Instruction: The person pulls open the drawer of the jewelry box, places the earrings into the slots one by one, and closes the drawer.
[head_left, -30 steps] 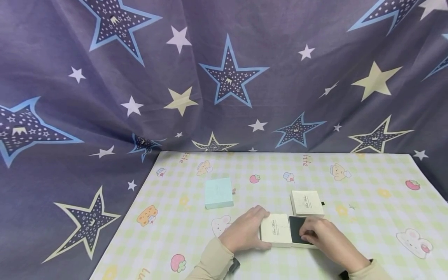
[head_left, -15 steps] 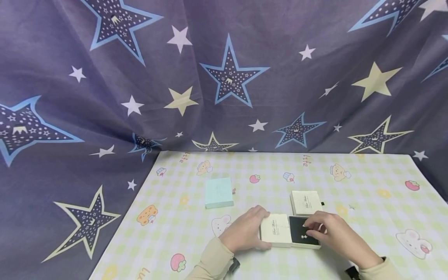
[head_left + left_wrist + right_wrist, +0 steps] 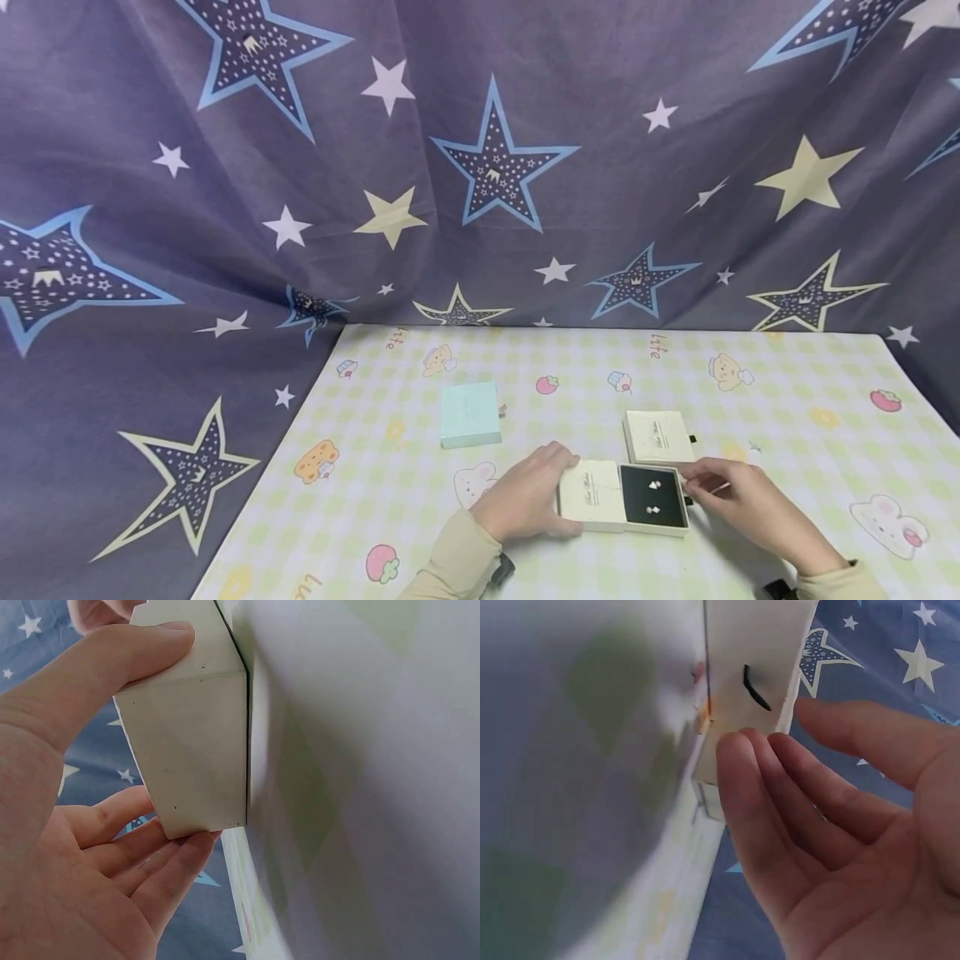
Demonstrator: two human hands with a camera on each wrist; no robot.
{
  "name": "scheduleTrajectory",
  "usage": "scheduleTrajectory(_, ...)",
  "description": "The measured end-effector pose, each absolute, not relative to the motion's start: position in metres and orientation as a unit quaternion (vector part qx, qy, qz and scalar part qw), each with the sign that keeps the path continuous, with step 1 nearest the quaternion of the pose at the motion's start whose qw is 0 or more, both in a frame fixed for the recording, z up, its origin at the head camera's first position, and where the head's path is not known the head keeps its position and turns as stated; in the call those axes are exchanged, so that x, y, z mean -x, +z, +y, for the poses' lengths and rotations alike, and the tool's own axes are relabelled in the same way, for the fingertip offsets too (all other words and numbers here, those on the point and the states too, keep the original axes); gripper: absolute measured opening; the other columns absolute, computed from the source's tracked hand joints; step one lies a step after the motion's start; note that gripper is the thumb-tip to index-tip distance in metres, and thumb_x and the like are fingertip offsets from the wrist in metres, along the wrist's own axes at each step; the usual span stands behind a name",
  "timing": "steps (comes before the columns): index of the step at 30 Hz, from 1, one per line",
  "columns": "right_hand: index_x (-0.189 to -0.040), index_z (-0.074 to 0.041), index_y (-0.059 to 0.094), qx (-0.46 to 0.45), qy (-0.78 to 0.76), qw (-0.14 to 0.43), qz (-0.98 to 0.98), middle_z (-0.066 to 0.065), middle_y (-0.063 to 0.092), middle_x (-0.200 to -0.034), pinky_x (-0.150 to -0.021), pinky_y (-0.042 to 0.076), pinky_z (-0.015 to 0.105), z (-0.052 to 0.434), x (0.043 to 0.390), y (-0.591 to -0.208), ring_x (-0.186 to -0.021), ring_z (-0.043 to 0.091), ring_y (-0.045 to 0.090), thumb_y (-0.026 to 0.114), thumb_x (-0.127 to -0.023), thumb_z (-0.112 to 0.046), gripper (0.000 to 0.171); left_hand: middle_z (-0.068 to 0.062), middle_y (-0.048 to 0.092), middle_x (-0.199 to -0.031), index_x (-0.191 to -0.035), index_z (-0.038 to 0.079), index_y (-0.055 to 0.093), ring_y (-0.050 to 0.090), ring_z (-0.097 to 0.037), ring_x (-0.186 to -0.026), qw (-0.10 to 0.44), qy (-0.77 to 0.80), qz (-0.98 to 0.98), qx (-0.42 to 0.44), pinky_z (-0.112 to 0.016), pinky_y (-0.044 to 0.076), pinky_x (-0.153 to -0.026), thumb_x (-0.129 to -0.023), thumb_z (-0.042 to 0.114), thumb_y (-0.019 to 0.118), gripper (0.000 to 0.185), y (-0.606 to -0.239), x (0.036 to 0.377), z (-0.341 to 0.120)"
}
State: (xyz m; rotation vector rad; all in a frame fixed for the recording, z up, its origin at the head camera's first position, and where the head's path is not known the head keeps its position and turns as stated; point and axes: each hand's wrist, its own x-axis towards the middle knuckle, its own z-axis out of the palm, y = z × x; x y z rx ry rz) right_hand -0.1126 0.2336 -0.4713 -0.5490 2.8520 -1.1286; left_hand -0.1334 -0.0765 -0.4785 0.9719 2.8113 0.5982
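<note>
A cream drawer-style jewelry box (image 3: 589,497) lies on the table, its drawer (image 3: 639,521) slid out to the right. Two small shiny earrings (image 3: 653,509) sit on the drawer's black lining. My left hand (image 3: 527,493) grips the sleeve part, thumb on the near side and fingers on the far side, as the left wrist view shows on the box (image 3: 187,750). At the drawer's right end is my right hand (image 3: 738,502), fingers close to the end wall. The right wrist view shows a black pull tab (image 3: 755,688) on that wall, with the thumb apart from the fingers.
Just behind the drawer lies a closed cream box (image 3: 656,437) with a black tab. A mint-green box (image 3: 469,414) stands farther back left. The checked tablecloth (image 3: 555,425) reaches a star-patterned curtain (image 3: 495,250) at the back.
My right hand has moved right, from over the drawer's black lining to its right end, bringing the two earrings into view. My left hand keeps holding the sleeve in the same place.
</note>
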Motion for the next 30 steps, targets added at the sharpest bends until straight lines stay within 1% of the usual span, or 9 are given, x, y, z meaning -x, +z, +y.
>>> scheduleTrajectory(3,-0.102,0.0,0.07,0.183,-0.384,0.063,0.903,0.001,0.073,-0.09,-0.07,0.058,0.022,0.239,0.114,-0.475,-0.078,-0.001,0.064,0.071,-0.087,-0.006,0.016,0.004,0.058,-0.125,-0.135,0.008,0.054,0.054,-0.007,-0.111,0.055,0.195,0.926,-0.32,-0.02,0.044,-0.106,-0.068,0.043,0.088,0.082,-0.478,0.133,-0.076)
scheduleTrajectory(5,-0.104,0.005,0.069,0.183,-0.406,0.096,0.89,0.004,0.074,-0.091,-0.071,0.057,0.021,0.242,0.115,-0.476,-0.078,0.001,0.065,0.07,-0.087,-0.005,0.019,0.003,0.058,-0.125,-0.135,0.007,0.054,0.054,-0.007,-0.111,0.053,0.194,0.925,-0.321,-0.021,0.044,-0.105,-0.068,0.043,0.088,0.082,-0.478,0.133,-0.076)
scheduleTrajectory(8,-0.105,0.009,0.068,0.17,-0.441,0.136,0.871,0.007,0.074,-0.088,-0.067,0.056,0.021,0.245,0.117,-0.479,-0.076,0.003,0.067,0.068,-0.088,-0.003,0.021,0.003,0.058,-0.124,-0.134,0.007,0.054,0.055,-0.007,-0.109,0.045,0.191,0.925,-0.326,-0.02,0.045,-0.104,-0.068,0.043,0.088,0.082,-0.479,0.134,-0.077)
scheduleTrajectory(11,-0.102,0.011,0.069,0.157,-0.466,0.159,0.856,0.01,0.075,-0.086,-0.062,0.057,0.023,0.246,0.118,-0.481,-0.073,0.006,0.068,0.068,-0.087,-0.002,0.02,0.003,0.058,-0.123,-0.133,0.006,0.054,0.055,-0.006,-0.107,0.038,0.189,0.923,-0.332,-0.019,0.046,-0.103,-0.068,0.043,0.088,0.082,-0.48,0.134,-0.077)
scheduleTrajectory(16,-0.101,0.017,0.067,0.151,-0.499,0.177,0.835,0.019,0.073,-0.088,-0.066,0.061,0.027,0.247,0.12,-0.483,-0.072,0.011,0.07,0.064,-0.088,0.005,0.018,0.003,0.058,-0.123,-0.133,0.006,0.054,0.055,-0.006,-0.107,0.034,0.187,0.923,-0.335,-0.019,0.045,-0.103,-0.068,0.044,0.088,0.082,-0.48,0.135,-0.077)
scheduleTrajectory(18,-0.1,0.017,0.067,0.151,-0.503,0.178,0.832,0.02,0.073,-0.087,-0.066,0.061,0.027,0.248,0.121,-0.484,-0.072,0.011,0.07,0.063,-0.088,0.007,0.017,0.003,0.058,-0.122,-0.133,0.006,0.054,0.055,-0.007,-0.108,0.035,0.186,0.923,-0.334,-0.019,0.045,-0.104,-0.068,0.044,0.088,0.082,-0.48,0.135,-0.076)
scheduleTrajectory(22,-0.1,0.016,0.068,0.155,-0.506,0.179,0.829,0.016,0.074,-0.084,-0.065,0.061,0.027,0.248,0.122,-0.484,-0.071,0.011,0.07,0.063,-0.088,0.007,0.016,0.003,0.058,-0.123,-0.133,0.006,0.054,0.055,-0.007,-0.108,0.039,0.188,0.924,-0.332,-0.019,0.045,-0.104,-0.068,0.043,0.088,0.082,-0.479,0.135,-0.076)
scheduleTrajectory(27,-0.099,0.012,0.07,0.166,-0.499,0.176,0.832,0.01,0.074,-0.08,-0.063,0.06,0.027,0.247,0.123,-0.483,-0.069,0.011,0.07,0.065,-0.088,0.004,0.015,0.003,0.058,-0.123,-0.133,0.006,0.055,0.055,-0.007,-0.108,0.039,0.19,0.924,-0.331,-0.019,0.045,-0.103,-0.068,0.043,0.088,0.082,-0.479,0.135,-0.077)
scheduleTrajectory(30,-0.098,0.011,0.071,0.17,-0.498,0.172,0.833,0.009,0.074,-0.08,-0.063,0.06,0.026,0.245,0.124,-0.484,-0.069,0.011,0.07,0.064,-0.088,0.005,0.013,0.004,0.058,-0.123,-0.134,0.006,0.054,0.055,-0.007,-0.109,0.038,0.189,0.924,-0.331,-0.019,0.045,-0.104,-0.068,0.044,0.088,0.083,-0.48,0.135,-0.077)
